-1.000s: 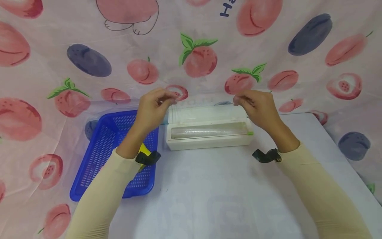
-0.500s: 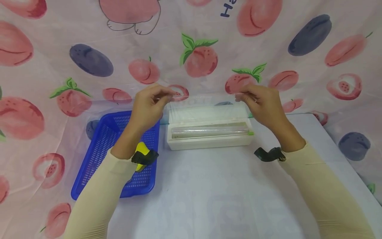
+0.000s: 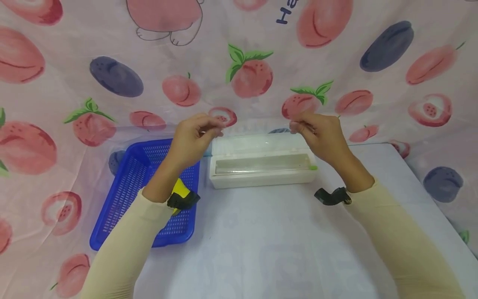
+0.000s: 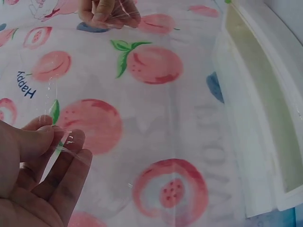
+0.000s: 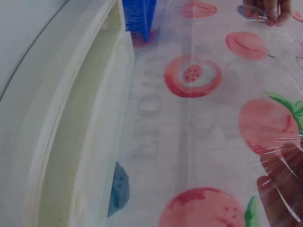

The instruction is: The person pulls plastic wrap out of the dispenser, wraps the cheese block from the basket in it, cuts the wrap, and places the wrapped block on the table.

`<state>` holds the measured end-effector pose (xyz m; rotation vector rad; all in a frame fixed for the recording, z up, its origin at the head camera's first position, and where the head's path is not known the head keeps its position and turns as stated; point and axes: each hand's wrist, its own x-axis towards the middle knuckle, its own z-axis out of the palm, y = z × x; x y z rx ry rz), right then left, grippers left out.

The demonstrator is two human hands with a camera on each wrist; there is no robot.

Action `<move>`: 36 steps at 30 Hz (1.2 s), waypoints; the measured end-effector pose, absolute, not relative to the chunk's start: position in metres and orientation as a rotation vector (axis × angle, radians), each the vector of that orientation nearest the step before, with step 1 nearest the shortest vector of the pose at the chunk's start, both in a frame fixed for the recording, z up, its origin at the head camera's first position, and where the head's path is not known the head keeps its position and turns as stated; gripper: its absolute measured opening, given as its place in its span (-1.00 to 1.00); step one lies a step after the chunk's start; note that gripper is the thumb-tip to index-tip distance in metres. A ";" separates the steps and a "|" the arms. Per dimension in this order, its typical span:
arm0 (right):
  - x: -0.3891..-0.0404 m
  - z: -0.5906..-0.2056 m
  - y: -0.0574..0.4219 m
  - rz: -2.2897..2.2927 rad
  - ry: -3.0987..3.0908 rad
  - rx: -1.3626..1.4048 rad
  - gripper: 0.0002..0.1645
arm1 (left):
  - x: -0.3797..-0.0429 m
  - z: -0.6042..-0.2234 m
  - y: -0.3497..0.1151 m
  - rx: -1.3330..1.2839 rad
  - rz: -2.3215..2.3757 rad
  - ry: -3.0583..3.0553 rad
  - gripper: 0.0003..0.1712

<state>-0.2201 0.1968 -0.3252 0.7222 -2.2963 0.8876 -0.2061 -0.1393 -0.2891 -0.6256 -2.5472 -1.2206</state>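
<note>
Left hand (image 3: 194,135) and right hand (image 3: 323,133) each clamp clear film (image 3: 257,127) between thumb and fingers; it spans the gap between them, near the open box (image 3: 261,180). Left of this, a basket (image 3: 174,238) contains a yellow object (image 3: 180,189).

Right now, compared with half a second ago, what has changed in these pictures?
The left hand and right hand have come slightly closer together and a little lower in the head view. Both pinch clear film; I see nothing newly taken or let go. The open white box and blue basket stayed in place.
</note>
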 end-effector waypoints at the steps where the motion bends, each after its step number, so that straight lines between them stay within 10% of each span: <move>1: -0.219 -0.325 0.197 0.886 -2.297 0.708 -0.91 | -0.205 -0.288 -0.139 -0.623 -1.215 -2.545 -0.79; 36: -0.146 -0.298 0.205 1.114 -2.171 0.883 -0.88 | -0.139 -0.262 -0.154 -1.003 -1.250 -2.269 -0.77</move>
